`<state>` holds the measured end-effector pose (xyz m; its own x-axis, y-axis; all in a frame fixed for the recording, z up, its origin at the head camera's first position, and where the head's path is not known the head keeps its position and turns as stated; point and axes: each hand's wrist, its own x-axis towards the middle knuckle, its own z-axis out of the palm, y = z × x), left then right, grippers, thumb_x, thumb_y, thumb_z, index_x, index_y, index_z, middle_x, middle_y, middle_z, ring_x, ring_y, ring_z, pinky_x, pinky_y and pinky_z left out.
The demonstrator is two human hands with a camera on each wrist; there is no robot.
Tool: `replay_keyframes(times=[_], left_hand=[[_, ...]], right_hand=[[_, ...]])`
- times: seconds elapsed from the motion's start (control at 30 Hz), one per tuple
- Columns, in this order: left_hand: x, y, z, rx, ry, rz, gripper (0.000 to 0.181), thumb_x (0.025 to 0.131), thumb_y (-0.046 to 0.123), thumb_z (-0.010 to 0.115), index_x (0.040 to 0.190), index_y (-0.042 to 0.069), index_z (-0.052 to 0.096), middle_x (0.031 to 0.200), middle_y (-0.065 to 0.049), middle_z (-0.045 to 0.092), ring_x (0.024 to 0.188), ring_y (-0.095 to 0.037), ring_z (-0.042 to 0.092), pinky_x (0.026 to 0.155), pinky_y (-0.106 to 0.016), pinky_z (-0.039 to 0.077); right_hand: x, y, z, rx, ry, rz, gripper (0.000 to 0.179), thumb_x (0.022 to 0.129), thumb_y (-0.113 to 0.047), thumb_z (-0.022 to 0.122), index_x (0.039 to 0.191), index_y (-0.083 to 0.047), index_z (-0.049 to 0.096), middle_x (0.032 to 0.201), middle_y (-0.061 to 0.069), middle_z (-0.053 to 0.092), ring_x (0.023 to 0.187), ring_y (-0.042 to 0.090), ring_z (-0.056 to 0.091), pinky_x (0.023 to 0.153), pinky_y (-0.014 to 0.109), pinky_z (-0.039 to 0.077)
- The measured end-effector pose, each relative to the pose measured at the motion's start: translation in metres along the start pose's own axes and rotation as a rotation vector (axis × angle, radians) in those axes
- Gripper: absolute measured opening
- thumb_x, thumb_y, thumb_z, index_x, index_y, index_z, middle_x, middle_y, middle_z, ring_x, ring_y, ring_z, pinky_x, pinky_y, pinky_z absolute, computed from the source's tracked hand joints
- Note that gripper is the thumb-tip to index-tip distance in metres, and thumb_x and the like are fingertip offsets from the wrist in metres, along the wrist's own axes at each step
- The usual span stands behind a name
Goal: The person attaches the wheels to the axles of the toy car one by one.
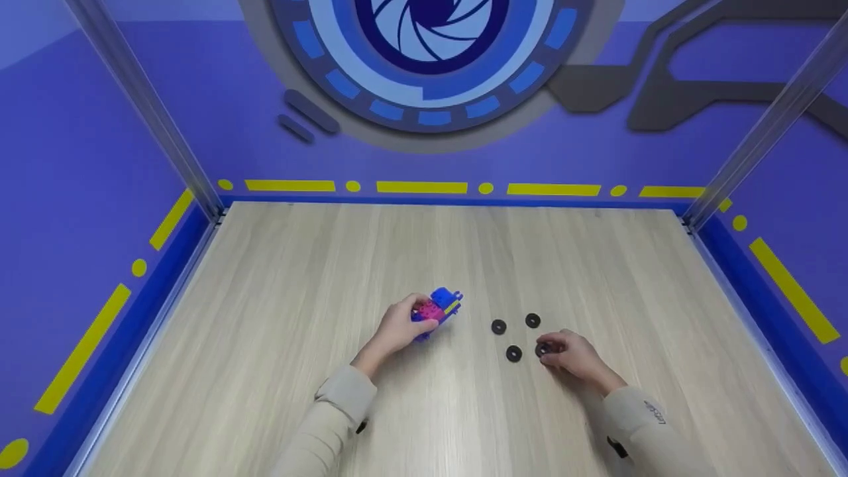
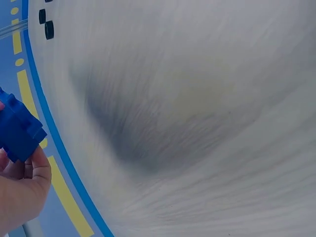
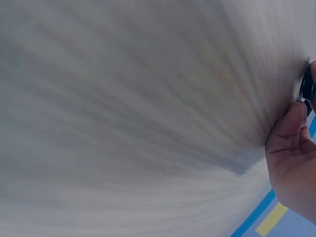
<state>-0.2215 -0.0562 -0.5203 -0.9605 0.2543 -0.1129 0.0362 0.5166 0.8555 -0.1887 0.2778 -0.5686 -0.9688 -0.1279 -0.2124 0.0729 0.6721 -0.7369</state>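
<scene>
Black ring [image 1: 541, 350] partly behind right fingers [image 1: 554, 338]

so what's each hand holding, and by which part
The left hand holds the blue-and-pink toy across its pink section, between thumb and fingers; the right hand pinches a black ring by its edge.

I look forward and down in the head view, from above the near side of the worktop [image 1: 318, 265], reaching the back wall [image 1: 212, 99]. My left wrist view sits close over the worktop, tilted, with the left hand [image 2: 24, 192] at its left edge; my right wrist view, likewise close, catches the right hand [image 3: 294, 158] at its right edge. Head and left wrist share the blue-and-pink toy [image 1: 434, 311].
</scene>
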Motion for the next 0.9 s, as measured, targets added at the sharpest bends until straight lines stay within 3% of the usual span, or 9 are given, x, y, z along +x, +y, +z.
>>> replay_keyframes(times=[0.3, 0.5, 0.9], left_hand=[[-0.01, 0.007, 0.001, -0.123, 0.053, -0.026, 0.047, 0.078, 0.03, 0.065, 0.119, 0.012, 0.049, 0.111, -0.006, 0.055, 0.104, -0.021, 0.051, 0.089, -0.039, 0.043], [-0.016, 0.013, 0.002, -0.173, 0.074, -0.023, 0.049, 0.078, 0.031, 0.066, 0.118, 0.012, 0.048, 0.107, -0.006, 0.055, 0.103, -0.021, 0.051, 0.089, -0.039, 0.043], [-0.025, 0.018, 0.004, -0.233, 0.085, -0.02, 0.066, 0.081, 0.029, 0.062, 0.135, 0.013, 0.029, 0.106, -0.011, 0.055, 0.098, -0.024, 0.054, 0.083, -0.04, 0.045]], right_hand=[[0.002, 0.001, 0.004, -0.008, 0.016, 0.076, 0.033, 0.074, -0.007, 0.065, 0.108, -0.007, 0.062, 0.093, 0.008, 0.051, 0.08, 0.018, 0.048, 0.059, 0.024, 0.043], [0.002, 0.0, 0.003, -0.017, 0.017, 0.073, 0.034, 0.075, -0.007, 0.065, 0.109, -0.007, 0.061, 0.093, 0.008, 0.052, 0.08, 0.018, 0.048, 0.06, 0.025, 0.043], [0.002, 0.001, 0.002, -0.031, 0.005, 0.057, 0.036, 0.076, -0.009, 0.065, 0.111, -0.006, 0.06, 0.093, 0.007, 0.051, 0.078, 0.017, 0.047, 0.059, 0.025, 0.043]])
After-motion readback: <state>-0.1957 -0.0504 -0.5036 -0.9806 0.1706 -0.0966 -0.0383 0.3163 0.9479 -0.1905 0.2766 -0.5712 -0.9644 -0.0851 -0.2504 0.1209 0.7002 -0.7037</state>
